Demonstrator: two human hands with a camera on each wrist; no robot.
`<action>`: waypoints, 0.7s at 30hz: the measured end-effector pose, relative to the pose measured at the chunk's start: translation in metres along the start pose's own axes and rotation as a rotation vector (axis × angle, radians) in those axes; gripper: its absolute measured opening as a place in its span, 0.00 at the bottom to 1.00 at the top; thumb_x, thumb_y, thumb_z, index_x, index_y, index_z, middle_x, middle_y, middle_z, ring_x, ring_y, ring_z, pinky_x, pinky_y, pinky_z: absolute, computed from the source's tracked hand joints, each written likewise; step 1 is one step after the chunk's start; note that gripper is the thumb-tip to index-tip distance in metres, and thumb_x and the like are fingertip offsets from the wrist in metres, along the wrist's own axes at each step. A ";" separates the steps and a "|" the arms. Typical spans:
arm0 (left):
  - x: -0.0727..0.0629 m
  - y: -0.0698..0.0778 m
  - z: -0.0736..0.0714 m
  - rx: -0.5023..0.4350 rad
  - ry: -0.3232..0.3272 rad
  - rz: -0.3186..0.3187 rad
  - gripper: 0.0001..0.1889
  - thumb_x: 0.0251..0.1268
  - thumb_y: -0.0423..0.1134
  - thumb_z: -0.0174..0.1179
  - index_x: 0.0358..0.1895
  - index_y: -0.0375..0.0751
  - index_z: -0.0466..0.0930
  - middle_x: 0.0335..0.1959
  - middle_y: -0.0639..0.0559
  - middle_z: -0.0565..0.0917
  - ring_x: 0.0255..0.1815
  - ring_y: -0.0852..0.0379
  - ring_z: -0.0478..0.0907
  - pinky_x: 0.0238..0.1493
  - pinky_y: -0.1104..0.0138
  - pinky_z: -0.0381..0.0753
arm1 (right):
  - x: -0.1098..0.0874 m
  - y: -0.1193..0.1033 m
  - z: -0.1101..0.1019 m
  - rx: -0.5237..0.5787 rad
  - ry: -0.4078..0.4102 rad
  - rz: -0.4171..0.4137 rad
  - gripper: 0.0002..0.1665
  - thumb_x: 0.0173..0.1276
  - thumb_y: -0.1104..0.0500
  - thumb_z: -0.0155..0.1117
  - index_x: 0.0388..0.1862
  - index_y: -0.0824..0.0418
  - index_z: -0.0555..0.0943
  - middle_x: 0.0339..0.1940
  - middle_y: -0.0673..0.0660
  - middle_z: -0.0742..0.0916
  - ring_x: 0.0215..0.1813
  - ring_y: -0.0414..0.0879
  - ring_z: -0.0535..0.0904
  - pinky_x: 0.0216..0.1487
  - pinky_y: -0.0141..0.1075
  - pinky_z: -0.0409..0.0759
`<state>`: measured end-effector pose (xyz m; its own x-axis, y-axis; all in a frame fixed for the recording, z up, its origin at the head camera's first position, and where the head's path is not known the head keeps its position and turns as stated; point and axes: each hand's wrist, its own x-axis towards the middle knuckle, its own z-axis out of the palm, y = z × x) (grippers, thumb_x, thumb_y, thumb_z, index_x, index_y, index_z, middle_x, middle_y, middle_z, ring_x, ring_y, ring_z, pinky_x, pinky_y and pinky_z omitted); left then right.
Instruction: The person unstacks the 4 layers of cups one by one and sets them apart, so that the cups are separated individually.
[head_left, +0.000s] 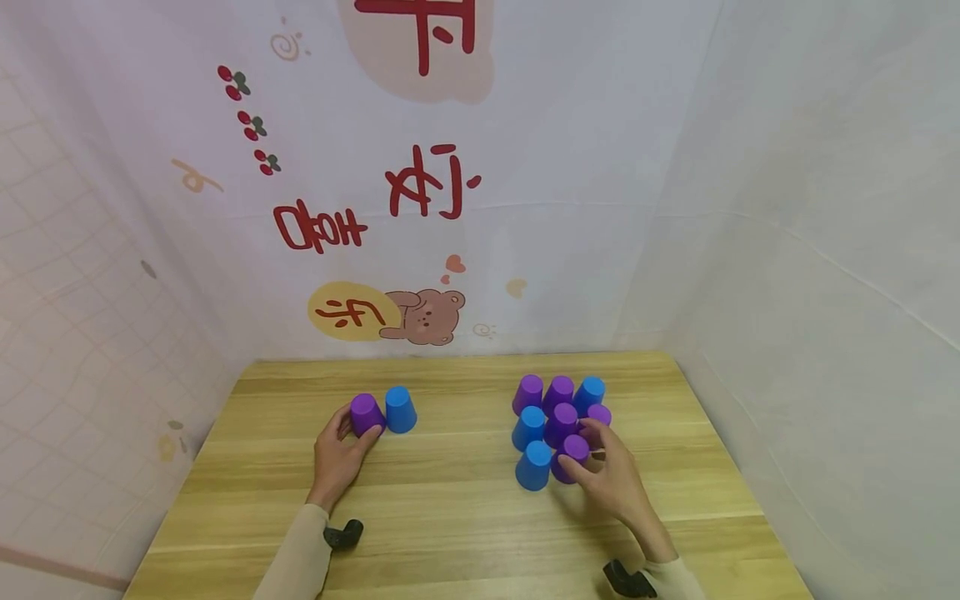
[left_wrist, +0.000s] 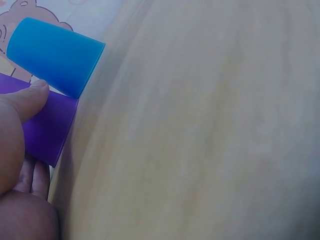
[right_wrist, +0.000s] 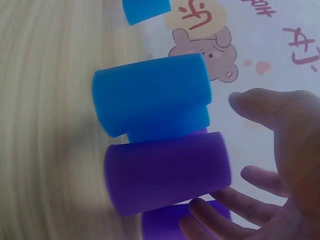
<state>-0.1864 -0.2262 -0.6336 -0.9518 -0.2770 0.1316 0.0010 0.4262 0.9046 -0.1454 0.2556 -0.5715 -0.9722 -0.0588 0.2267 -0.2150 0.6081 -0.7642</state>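
Note:
On the left side of the table, my left hand (head_left: 341,454) grips an upside-down purple cup (head_left: 365,412), thumb on the near side and fingers round the far side. Right beside that cup stands an upside-down blue cup (head_left: 401,410). To the right, my right hand (head_left: 611,475) is spread round the front purple cup (head_left: 572,460) of a cluster. Seen from the right wrist, the thumb (right_wrist: 260,105) is clear of this purple cup (right_wrist: 167,172), and the fingertips are right at its far end.
Several upturned cups stand close together in the right cluster, among them a front blue cup (head_left: 533,467), a back purple cup (head_left: 528,394) and a back blue cup (head_left: 589,393). A printed white cloth (head_left: 555,250) hangs behind the wooden table (head_left: 450,517).

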 end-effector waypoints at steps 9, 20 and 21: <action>0.000 0.000 -0.001 -0.010 -0.022 -0.025 0.40 0.75 0.41 0.78 0.84 0.35 0.70 0.79 0.30 0.81 0.79 0.33 0.81 0.85 0.42 0.77 | 0.002 -0.026 -0.008 -0.053 0.069 -0.063 0.45 0.74 0.52 0.81 0.82 0.66 0.73 0.74 0.67 0.87 0.67 0.64 0.88 0.68 0.65 0.89; 0.001 0.000 -0.002 -0.021 -0.030 -0.042 0.40 0.76 0.42 0.78 0.85 0.35 0.70 0.80 0.29 0.79 0.80 0.32 0.80 0.87 0.43 0.76 | 0.021 -0.080 0.015 0.036 0.052 -0.212 0.46 0.73 0.51 0.82 0.84 0.59 0.72 0.80 0.63 0.83 0.79 0.67 0.82 0.77 0.72 0.83; 0.001 0.000 -0.002 -0.020 -0.033 -0.043 0.41 0.76 0.42 0.77 0.85 0.35 0.69 0.80 0.29 0.79 0.80 0.32 0.80 0.88 0.43 0.75 | 0.023 -0.084 0.019 0.045 0.043 -0.222 0.46 0.73 0.51 0.82 0.84 0.59 0.72 0.80 0.61 0.83 0.79 0.65 0.82 0.79 0.70 0.83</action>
<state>-0.1868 -0.2285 -0.6329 -0.9607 -0.2660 0.0790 -0.0345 0.3971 0.9171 -0.1511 0.1877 -0.5135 -0.8958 -0.1526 0.4173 -0.4281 0.5482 -0.7185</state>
